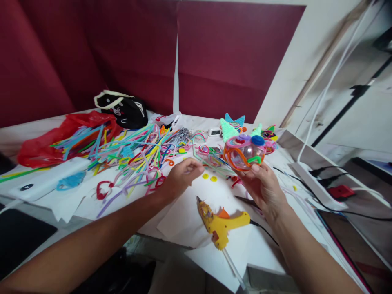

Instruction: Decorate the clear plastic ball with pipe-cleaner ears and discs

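My right hand (265,183) holds up a clear round ball (245,152) wrapped with orange, green, purple and blue pipe-cleaner shapes. My left hand (185,173) hovers over the middle of the table, its fingers curled together; whatever they may hold is too small to make out. Below and between the hands, a yellow glue gun (222,222) lies on white paper, a clear glue stick poking from its rear. Small yellow discs (209,177) lie on the paper between my hands.
Pipe cleaners (137,147) spread across the left and centre, beside a red plastic bag (39,147) and a black bag (128,112). A power strip (318,185) with cords stands at the right. Finished-looking fuzzy shapes (228,130) sit behind the ball.
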Available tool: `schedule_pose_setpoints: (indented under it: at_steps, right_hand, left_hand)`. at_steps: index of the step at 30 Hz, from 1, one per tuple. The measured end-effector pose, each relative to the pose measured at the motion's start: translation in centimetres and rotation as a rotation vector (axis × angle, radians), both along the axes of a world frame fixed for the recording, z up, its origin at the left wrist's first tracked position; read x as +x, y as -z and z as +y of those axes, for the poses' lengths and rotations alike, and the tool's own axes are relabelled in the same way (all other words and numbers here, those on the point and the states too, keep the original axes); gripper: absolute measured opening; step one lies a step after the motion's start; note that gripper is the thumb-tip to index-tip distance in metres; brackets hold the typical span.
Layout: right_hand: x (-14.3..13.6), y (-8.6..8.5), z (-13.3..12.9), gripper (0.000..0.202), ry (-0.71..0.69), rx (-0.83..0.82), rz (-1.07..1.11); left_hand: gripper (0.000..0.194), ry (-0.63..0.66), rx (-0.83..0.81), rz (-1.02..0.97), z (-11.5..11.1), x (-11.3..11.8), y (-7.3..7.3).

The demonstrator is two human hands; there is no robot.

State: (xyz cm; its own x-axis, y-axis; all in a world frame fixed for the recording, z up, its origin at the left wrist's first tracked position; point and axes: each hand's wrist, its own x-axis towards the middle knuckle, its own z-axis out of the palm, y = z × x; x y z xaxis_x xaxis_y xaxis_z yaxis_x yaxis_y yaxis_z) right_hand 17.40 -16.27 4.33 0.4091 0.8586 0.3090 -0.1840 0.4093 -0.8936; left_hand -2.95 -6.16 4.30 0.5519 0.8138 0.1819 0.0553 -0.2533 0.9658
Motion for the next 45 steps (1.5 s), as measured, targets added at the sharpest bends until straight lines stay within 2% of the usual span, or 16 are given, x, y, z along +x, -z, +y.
schedule_pose_setpoints:
  at_steps: [2, 4, 6, 9, 12, 14, 19, 21, 24, 26, 30, 34, 39, 45]
  right_hand:
    - [0.0, -0.1, 0.0, 0.025, -0.009, 0.003, 0.011]
    - [0.0, -0.1, -0.1, 0.026, 0.005, -0.004, 0.002]
    - [-0.1, -0.1, -0.2, 0.03, 0.003, -0.013, -0.007]
    - [-0.3, -0.2, -0.3, 0.033, -0.038, -0.005, 0.026]
    - [-0.6, -0.2, -0.3, 0.028, -0.065, 0.004, 0.066]
    - [-0.8, -0.2, -0.2, 0.028, -0.099, 0.007, 0.084]
    - [-1.7, -0.2, 0.3, 0.038, -0.216, 0.057, 0.179]
    - [-2.0, -0.2, 0.5, 0.042, -0.237, 0.068, 0.186]
    - [-2.3, -0.1, 0.8, 0.048, -0.249, 0.08, 0.167]
    - [-2.5, -0.1, 1.0, 0.055, -0.251, 0.081, 0.157]
    - [-2.8, -0.1, 1.4, 0.061, -0.245, 0.064, 0.142]
    - [-2.9, -0.1, 2.0, 0.054, -0.242, 0.063, 0.082]
    - [-2.8, 0.1, 2.7, 0.043, -0.207, 0.033, -0.077]
    - [-2.5, -0.4, 2.9, 0.045, -0.226, -0.027, -0.229]
  left_hand:
    - [0.017, -0.021, 0.183, 0.173, -1.0, -1.7, 1.0]
    - [0.012, 0.011, 0.307, 0.289, -1.9, -3.0, 1.7]
    - [0.01, 0.04, 0.358, 0.345, -2.5, -3.8, 2.1]
    - [0.011, 0.023, 0.338, 0.348, -2.3, -3.9, 1.9]
    - [0.02, -0.014, 0.199, 0.217, -1.4, -3.0, 1.1]
    - [0.033, 0.014, 0.066, 0.074, -0.8, -2.0, 0.4]
    - [0.074, 0.196, -0.103, -0.192, -0.4, 1.3, -0.7]
    - [0.081, 0.295, -0.113, -0.268, -0.4, 2.5, -0.6]
    - [0.08, 0.414, -0.133, -0.375, -0.2, 3.7, -0.2]
    - [0.079, 0.442, -0.154, -0.415, 0.0, 4.1, 0.0]
    - [0.075, 0.421, -0.151, -0.445, 0.7, 4.2, 0.0]
    - [0.068, 0.438, -0.146, -0.529, 1.3, 4.0, 0.2]
    - [0.065, 0.42, -0.166, -0.632, 2.1, 3.8, 1.2]
    - [0.063, 0.425, -0.202, -0.726, 2.4, 3.7, 2.0]
